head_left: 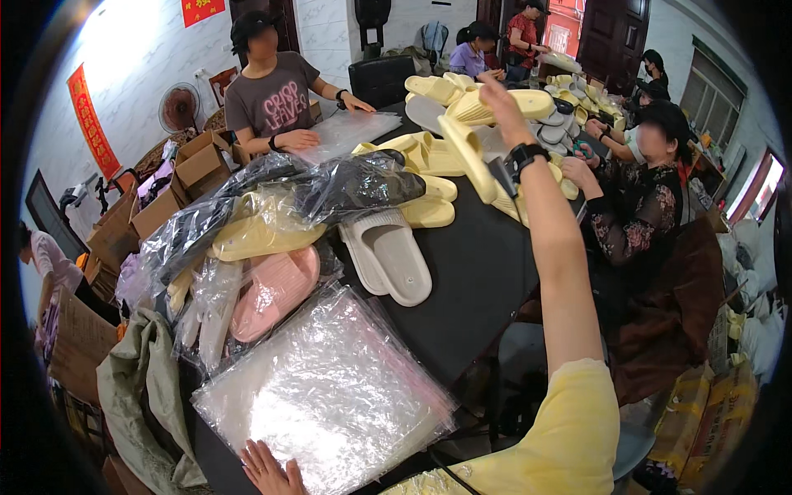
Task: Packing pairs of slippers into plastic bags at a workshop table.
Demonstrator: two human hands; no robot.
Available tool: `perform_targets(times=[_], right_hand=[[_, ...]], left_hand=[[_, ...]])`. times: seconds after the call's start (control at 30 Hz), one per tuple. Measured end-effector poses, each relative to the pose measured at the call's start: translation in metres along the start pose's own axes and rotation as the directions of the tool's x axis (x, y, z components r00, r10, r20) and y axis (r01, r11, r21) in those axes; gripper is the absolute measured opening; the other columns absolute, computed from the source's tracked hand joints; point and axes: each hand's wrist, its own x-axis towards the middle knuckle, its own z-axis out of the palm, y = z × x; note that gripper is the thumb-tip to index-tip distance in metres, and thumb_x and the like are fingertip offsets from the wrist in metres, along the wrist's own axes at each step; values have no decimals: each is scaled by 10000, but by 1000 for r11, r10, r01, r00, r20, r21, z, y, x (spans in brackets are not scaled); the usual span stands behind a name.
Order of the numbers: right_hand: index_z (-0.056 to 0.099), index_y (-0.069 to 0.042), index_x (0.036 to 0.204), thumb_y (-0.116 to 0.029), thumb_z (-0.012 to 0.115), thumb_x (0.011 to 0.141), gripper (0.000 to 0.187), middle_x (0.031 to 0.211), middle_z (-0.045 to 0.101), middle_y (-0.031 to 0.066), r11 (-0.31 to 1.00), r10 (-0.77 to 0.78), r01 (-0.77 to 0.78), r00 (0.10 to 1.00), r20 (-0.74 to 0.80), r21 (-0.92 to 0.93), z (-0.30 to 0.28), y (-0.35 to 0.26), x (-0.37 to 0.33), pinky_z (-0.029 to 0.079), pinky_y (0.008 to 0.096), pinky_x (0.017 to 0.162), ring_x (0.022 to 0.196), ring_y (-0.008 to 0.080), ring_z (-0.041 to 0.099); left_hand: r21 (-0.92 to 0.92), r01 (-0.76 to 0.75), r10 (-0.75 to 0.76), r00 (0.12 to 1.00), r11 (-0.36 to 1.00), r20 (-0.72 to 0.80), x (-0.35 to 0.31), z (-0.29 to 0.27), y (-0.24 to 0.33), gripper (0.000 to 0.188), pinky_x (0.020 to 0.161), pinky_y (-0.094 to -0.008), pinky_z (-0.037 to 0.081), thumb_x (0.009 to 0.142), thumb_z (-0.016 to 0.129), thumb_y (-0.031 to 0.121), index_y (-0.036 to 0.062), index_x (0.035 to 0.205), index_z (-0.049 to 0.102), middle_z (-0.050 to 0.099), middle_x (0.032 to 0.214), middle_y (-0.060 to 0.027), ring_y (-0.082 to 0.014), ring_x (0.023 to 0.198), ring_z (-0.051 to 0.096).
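Note:
My left hand [271, 472] lies at the near edge of a stack of clear plastic bags [330, 388], fingers spread and flat on it. My right arm reaches far across the table. My right hand [505, 107] is among the yellow slippers, its fingers stretched out and its thumb hidden. A yellow slipper [469, 161] stands tilted on edge just beside it; whether they touch is unclear. Nearer lie a pair of grey slippers [396, 257], a pink slipper [276, 293] by clear plastic, and bagged black slippers [363, 186] over a bagged yellow one [264, 235].
Across the dark table [487, 305] a person [272, 99] rests both hands on more clear bags [342, 132]. Another person [643, 181] sits close on the right, with others farther back. Cardboard boxes [198, 169] stand at the left; a grey-green cloth [144, 396] hangs beside me.

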Motion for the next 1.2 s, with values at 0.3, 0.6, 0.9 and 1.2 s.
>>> perform_targets(times=[0.3, 0.6, 0.9, 1.2], right_hand=[[501, -40, 1218, -278, 515, 822, 462, 1309, 449, 169, 535, -182, -193, 924, -335, -823, -36, 65, -25, 350, 447, 963, 1151, 370, 458], [646, -5, 914, -280, 538, 777, 326, 916, 631, 237, 308, 415, -277, 900, -134, -910, 30, 61, -115, 483, 435, 766, 921, 371, 606], [638, 10, 804, -348, 602, 752, 363, 820, 648, 186, 635, 567, -58, 713, 413, -770, 151, 13, -174, 475, 440, 660, 780, 348, 624], [452, 90, 1192, -395, 673, 746, 695, 1064, 566, 297, 820, 360, -89, 849, 387, -566, 172, 135, -206, 468, 390, 804, 979, 328, 586]], left_hand=[[2, 0, 0, 1000, 1000, -19, -5, 4, -4, 620, 1060, -512, 153, 906, 446, 416, 74, 1400, 291, 250, 1454, -161, -358, 1350, 182], [-28, 88, -87, 995, 996, 40, 0, 12, -14, 689, 1077, -498, 99, 859, 451, 464, 47, 1387, 304, 244, 1458, -161, -361, 1363, 143], [-47, 92, -92, 996, 995, 8, -2, 8, -12, 677, 1073, -505, 117, 851, 470, 462, 62, 1378, 330, 264, 1451, -150, -357, 1359, 162], [-85, 51, -52, 999, 995, -9, 2, 9, -7, 676, 1073, -505, 117, 851, 470, 457, 55, 1377, 331, 259, 1456, -141, -354, 1362, 157]])
